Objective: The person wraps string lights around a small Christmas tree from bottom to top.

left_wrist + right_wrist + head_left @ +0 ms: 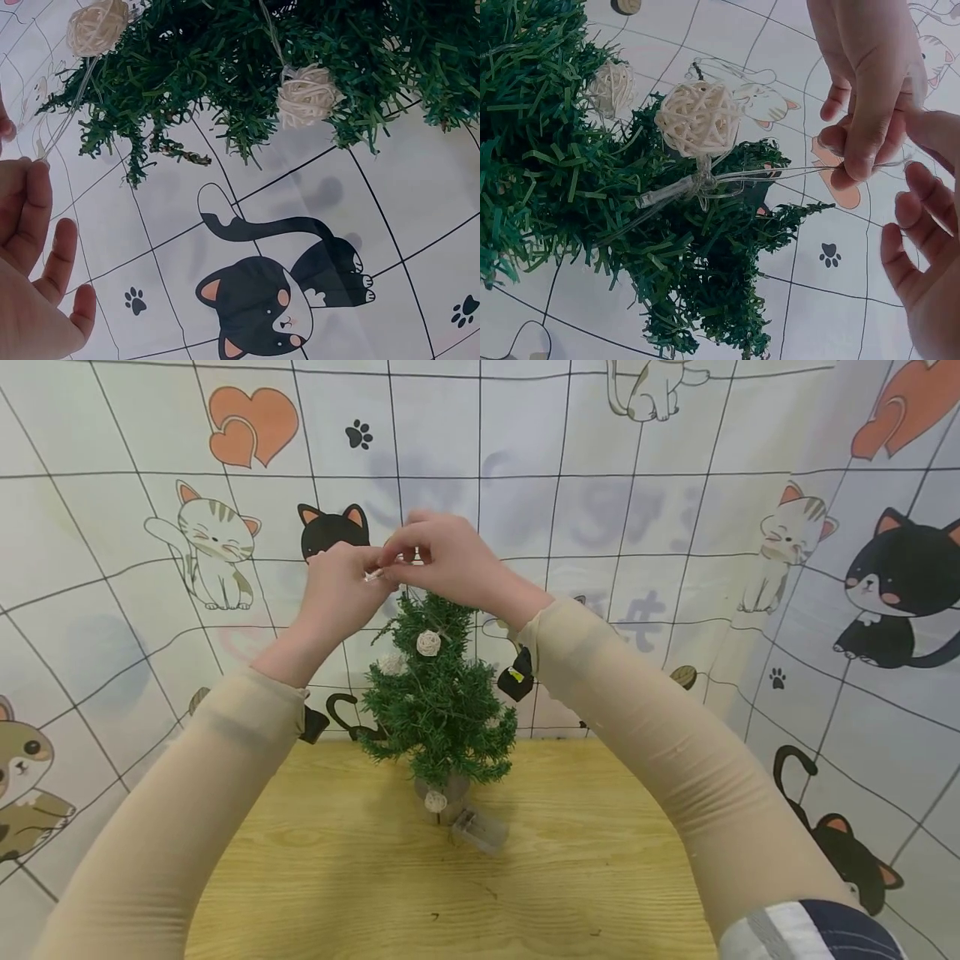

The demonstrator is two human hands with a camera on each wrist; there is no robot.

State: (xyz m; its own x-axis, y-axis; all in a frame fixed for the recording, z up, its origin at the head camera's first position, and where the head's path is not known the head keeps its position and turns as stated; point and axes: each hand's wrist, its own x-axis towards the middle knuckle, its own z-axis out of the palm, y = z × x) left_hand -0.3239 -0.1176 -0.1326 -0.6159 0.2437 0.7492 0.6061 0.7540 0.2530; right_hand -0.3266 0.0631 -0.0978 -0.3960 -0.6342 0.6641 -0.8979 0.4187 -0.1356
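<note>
A small green artificial Christmas tree (442,702) stands in a pot, wound with string lights bearing white wicker balls (428,643). Above its top my two hands meet. My left hand (341,585) pinches the clear wire (802,173) of the lights between thumb and forefinger. Fingers of my right hand (453,564) pinch the wire's far end, close to the left fingertips. In the right wrist view a wicker ball (699,120) hangs on a knotted stretch of wire beside the branches. The left wrist view has my left hand (34,255) at its edge, its other fingers loosely bent.
At the pot's foot, a clear plastic battery box (480,831) lies on the wooden table (360,877), with another wicker ball (435,802) by the pot. Behind hangs a white grid-patterned cloth (517,427) with cartoon cats.
</note>
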